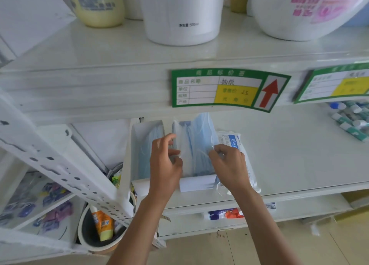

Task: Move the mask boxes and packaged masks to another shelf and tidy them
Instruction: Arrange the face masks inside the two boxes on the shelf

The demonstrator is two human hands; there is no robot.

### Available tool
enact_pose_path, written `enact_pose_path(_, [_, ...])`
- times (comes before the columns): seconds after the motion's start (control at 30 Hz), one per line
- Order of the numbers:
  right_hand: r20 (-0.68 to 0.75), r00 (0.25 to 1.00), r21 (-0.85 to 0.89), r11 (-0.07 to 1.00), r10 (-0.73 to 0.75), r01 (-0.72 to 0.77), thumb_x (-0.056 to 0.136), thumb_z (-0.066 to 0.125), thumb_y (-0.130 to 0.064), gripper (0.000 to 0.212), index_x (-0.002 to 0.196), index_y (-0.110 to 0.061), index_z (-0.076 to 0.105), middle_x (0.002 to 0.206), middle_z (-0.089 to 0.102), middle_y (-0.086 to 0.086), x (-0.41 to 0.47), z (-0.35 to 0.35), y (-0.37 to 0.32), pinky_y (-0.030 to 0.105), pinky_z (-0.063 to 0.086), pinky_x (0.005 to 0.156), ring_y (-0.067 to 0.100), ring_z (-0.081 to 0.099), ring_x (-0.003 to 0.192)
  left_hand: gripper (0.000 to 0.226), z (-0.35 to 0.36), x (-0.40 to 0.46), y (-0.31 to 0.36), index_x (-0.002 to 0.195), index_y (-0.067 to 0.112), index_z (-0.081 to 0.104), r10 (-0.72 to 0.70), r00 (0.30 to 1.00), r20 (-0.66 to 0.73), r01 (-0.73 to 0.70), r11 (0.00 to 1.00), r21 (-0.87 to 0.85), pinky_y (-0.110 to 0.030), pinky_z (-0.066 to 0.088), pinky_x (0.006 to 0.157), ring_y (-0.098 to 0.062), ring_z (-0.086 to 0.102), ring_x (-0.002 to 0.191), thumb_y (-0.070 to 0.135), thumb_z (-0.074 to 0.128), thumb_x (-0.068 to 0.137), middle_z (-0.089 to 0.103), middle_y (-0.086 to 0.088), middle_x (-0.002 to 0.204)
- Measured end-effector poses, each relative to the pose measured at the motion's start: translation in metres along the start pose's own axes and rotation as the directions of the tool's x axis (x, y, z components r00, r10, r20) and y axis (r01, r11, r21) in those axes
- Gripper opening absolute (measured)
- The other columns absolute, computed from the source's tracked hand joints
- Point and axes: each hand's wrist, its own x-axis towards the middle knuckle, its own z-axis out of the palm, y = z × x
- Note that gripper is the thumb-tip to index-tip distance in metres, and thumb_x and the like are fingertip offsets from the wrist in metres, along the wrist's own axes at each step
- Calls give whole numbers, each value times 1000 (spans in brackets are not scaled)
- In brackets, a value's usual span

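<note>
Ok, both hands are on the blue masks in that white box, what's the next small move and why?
Probably press the blue masks down and together, since they stand loose above the white box. The left hand and right hand already pinch their two sides.

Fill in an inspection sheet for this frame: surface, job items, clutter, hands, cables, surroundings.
Surface: white shelf, bare to the right of the masks.
Job's things: open white mask box at the shelf's left end; bundle of blue masks in clear wrap standing beside it; packaged masks lying to the right.
Clutter: small bottles at the far right of the shelf.
Hands: left hand and right hand both pinch the clear wrap.
Cables: nothing seen.
Surroundings: large white containers on the shelf above, green price tag on its edge, bucket with tubes on the floor.
</note>
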Motion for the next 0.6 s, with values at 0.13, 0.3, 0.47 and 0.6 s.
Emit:
enact_pose_path(0.13, [-5, 1000, 35, 999, -2, 3, 88, 56, -17, 28, 67, 0, 52, 55, 37, 1, 0, 0, 2, 31, 29, 53, 15, 31, 54, 54, -5, 2, -1, 119, 24, 60, -101, 990, -96, 91, 991, -101, -25, 56, 78, -6, 70, 83, -9, 66, 78, 54, -1, 113])
enact_pose_path(0.3, [24, 1000, 75, 997, -2, 1, 91, 55, -20, 33, 65, -1, 47, 56, 35, -1, 0, -1, 4, 31, 27, 54, 15, 29, 55, 39, -10, 7, -2, 112, 22, 64, -293, 934, -204, 221, 923, -315, -23, 55, 71, -8, 67, 78, -3, 67, 84, 61, -4, 114])
enact_pose_path(0.47, [32, 999, 89, 996, 16, -19, 89, 52, -20, 36, 56, -15, 37, 53, 33, -4, 0, -1, 2, 31, 28, 55, 16, 30, 56, 34, -12, 9, -1, 111, 19, 67, -369, 905, -211, 260, 874, -411, -15, 54, 65, -1, 67, 76, -3, 69, 84, 65, 0, 113])
enact_pose_path(0.6, [47, 999, -125, 992, 3, 3, 90, 55, -43, 38, 66, -13, 48, 63, 54, 2, -4, 1, -6, 37, 39, 63, 23, 49, 64, 35, -11, 6, 2, 110, 21, 65, -319, 930, -184, 235, 899, -369, -21, 54, 70, -9, 70, 85, -3, 68, 84, 63, -1, 117])
